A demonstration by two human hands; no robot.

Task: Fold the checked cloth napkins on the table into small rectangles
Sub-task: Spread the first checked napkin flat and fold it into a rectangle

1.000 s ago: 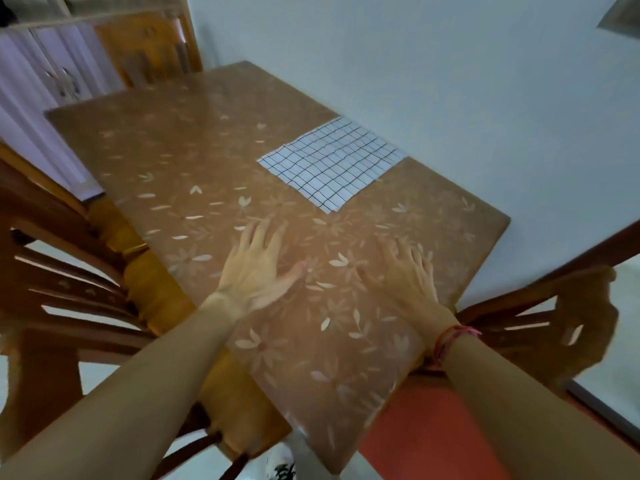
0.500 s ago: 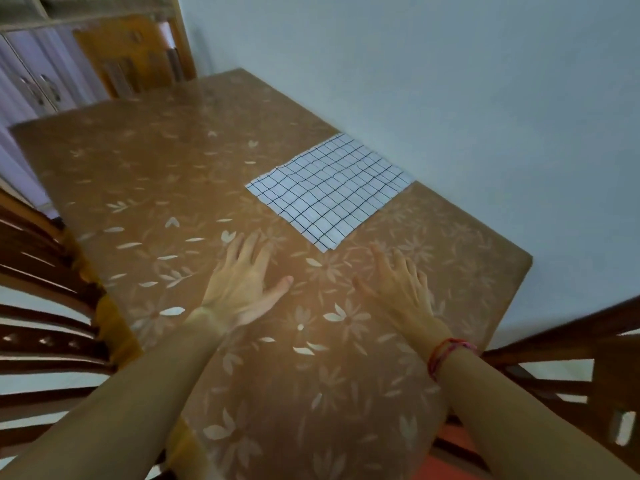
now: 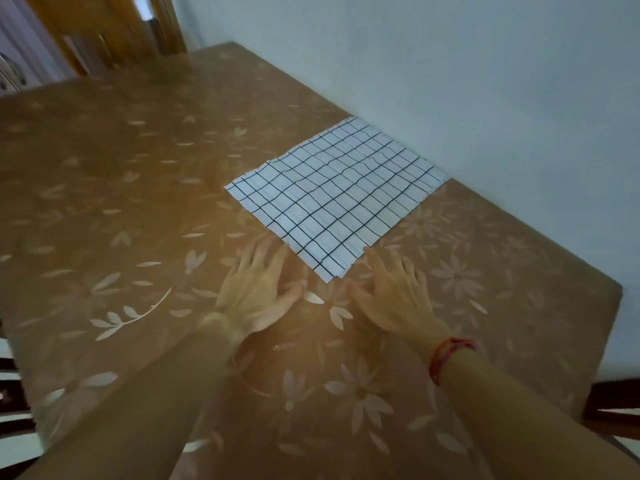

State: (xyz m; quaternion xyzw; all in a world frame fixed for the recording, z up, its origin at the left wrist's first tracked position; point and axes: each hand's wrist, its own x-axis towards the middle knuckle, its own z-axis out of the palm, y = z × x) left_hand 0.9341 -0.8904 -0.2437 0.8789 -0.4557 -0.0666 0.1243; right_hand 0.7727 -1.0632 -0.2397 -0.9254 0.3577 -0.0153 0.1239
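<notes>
A white napkin with a black grid [image 3: 337,197] lies flat on the brown flowered table [image 3: 138,209], its far corner close to the wall. It looks like a stack of layers at the near corner. My left hand [image 3: 258,289] is flat, palm down, fingers spread, its fingertips just short of the napkin's near-left edge. My right hand [image 3: 393,294] is also flat and spread, its fingertips at the napkin's near-right edge. Neither hand holds anything.
A pale wall [image 3: 450,64] runs along the table's right side. A wooden chair back [image 3: 104,32] stands at the far end. Dark chair parts show at the left edge [image 3: 10,393] and bottom right [image 3: 613,410].
Both hands slid forward over the table toward the napkin and now reach its near corner. The camera moved closer, so the napkin looks larger.
</notes>
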